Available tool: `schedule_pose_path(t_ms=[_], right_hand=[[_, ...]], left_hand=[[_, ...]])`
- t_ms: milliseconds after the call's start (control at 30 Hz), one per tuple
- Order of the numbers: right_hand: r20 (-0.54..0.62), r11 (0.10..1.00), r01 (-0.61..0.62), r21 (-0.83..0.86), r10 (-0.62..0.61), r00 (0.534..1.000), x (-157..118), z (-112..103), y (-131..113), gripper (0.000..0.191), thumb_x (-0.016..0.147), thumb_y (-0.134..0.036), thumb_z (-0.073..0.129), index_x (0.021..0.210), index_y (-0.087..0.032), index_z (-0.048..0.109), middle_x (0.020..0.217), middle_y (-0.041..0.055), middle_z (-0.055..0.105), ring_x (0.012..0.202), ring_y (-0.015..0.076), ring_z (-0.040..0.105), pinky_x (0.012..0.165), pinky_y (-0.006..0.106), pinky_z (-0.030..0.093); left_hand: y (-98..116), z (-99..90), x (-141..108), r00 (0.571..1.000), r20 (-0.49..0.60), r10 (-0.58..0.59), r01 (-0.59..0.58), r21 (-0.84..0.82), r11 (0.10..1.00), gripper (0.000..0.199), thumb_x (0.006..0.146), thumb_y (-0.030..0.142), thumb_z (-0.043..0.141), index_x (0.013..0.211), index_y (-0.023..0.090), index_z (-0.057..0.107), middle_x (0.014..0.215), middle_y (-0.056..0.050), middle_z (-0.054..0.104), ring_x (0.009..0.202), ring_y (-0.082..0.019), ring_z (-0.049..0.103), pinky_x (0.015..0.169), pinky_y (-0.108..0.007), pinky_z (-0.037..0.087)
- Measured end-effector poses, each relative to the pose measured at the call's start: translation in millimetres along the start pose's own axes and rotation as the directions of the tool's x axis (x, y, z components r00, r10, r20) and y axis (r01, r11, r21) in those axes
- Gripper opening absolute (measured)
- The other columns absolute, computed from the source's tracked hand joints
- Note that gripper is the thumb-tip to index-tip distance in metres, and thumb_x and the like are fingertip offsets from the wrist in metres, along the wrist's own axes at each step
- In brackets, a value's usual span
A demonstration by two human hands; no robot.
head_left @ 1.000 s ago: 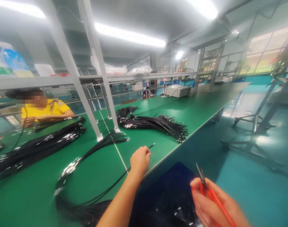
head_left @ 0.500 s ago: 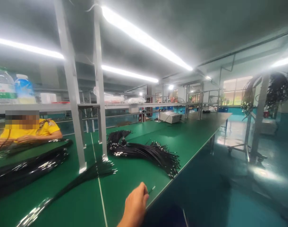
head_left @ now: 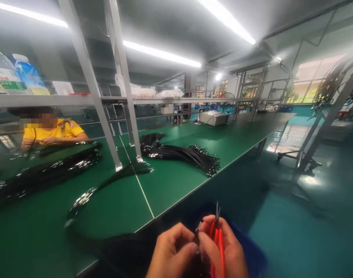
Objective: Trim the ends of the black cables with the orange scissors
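Held a red-handled tool (head_left: 216,236) nearly upright, slim metal tips (head_left: 217,216) up, low in the frame right of center, beside a small dark piece (head_left: 197,233), blurred and partly hidden.

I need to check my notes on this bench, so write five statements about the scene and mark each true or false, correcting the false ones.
1. The right hand holds a red-handled tool. True.
2. The tool's metal tips point downward. False: they point upward.
3. Black cables lie on the green table. True.
4. The left hand is spread flat on the green table. False: it is close beside the right hand, its fingers curled.
5. Two bottles stand on the shelf. True.
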State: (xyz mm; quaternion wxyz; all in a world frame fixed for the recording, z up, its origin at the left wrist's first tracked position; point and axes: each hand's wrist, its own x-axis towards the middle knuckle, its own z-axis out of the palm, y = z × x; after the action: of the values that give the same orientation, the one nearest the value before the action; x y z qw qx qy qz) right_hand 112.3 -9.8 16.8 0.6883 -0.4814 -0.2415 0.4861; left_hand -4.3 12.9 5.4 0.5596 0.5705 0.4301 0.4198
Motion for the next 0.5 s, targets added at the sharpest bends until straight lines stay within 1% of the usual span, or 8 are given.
schedule_pose_path(t_ms=[67,167,267,367,433,500], right_hand=[[0.003,0.998,-0.042,0.036,0.042,0.999,-4.3,0.0,-3.7,0.037,0.052,-0.03,0.083,0.081,-0.021,0.062,0.067,-0.0016,0.069,0.05,0.0108,0.057,0.047,0.02,0.045],[0.021,0.997,-0.051,0.056,0.05,0.999,-6.0,-1.4,-4.2,0.038,0.053,-0.03,0.083,0.083,-0.021,0.061,0.069,-0.0006,0.07,0.047,0.0085,0.054,0.046,0.018,0.044],[0.036,0.998,-0.033,0.06,0.031,0.999,-5.0,-2.0,-2.3,0.034,0.057,-0.03,0.082,0.081,-0.021,0.061,0.067,-0.0016,0.068,0.048,0.0087,0.056,0.048,0.018,0.044],[0.084,0.999,-0.029,0.028,0.027,0.996,-2.3,-2.4,-0.3,0.033,0.054,-0.03,0.084,0.076,-0.02,0.061,0.063,-0.0019,0.066,0.046,0.0106,0.057,0.046,0.02,0.045],[0.09,0.999,-0.029,0.019,0.028,0.996,-0.4,-2.6,0.5,0.034,0.053,-0.031,0.085,0.074,-0.02,0.061,0.061,-0.0013,0.066,0.046,0.0118,0.058,0.046,0.021,0.045],[0.069,1.0,-0.018,0.021,0.016,0.997,0.7,-2.7,0.7,0.032,0.055,-0.031,0.084,0.073,-0.02,0.061,0.061,-0.0017,0.066,0.044,0.01,0.056,0.045,0.019,0.044]], left_hand=[[4.4,0.9,-4.7,0.999,-0.01,-0.052,0.051,-0.101,0.994,0.014,0.064,0.026,0.067,0.062,0.016,0.059,0.057,0.001,0.061,0.055,-0.014,0.052,0.054,-0.023,0.037],[2.7,2.4,-9.2,0.997,-0.023,-0.069,0.066,-0.127,0.99,0.014,0.063,0.026,0.067,0.06,0.015,0.059,0.054,0.002,0.058,0.052,-0.012,0.047,0.053,-0.023,0.035],[-4.5,2.6,-11.7,0.998,-0.032,-0.047,0.044,-0.096,0.994,0.016,0.066,0.028,0.065,0.059,0.015,0.059,0.055,0.001,0.058,0.054,-0.012,0.046,0.053,-0.023,0.033],[-14.4,0.1,-12.7,0.999,-0.019,-0.035,0.034,-0.042,0.999,0.014,0.067,0.027,0.064,0.061,0.015,0.061,0.055,0.001,0.058,0.053,-0.012,0.045,0.051,-0.022,0.031],[-20.7,-2.3,-12.9,0.999,-0.025,-0.029,0.029,0.02,0.999,0.013,0.068,0.025,0.065,0.061,0.015,0.063,0.056,0.001,0.06,0.054,-0.013,0.047,0.052,-0.022,0.032],[-24.7,-3.8,-13.0,0.999,-0.032,-0.027,0.03,0.087,0.996,0.01,0.069,0.023,0.065,0.062,0.016,0.064,0.059,0.0,0.062,0.059,-0.015,0.051,0.055,-0.022,0.035]])
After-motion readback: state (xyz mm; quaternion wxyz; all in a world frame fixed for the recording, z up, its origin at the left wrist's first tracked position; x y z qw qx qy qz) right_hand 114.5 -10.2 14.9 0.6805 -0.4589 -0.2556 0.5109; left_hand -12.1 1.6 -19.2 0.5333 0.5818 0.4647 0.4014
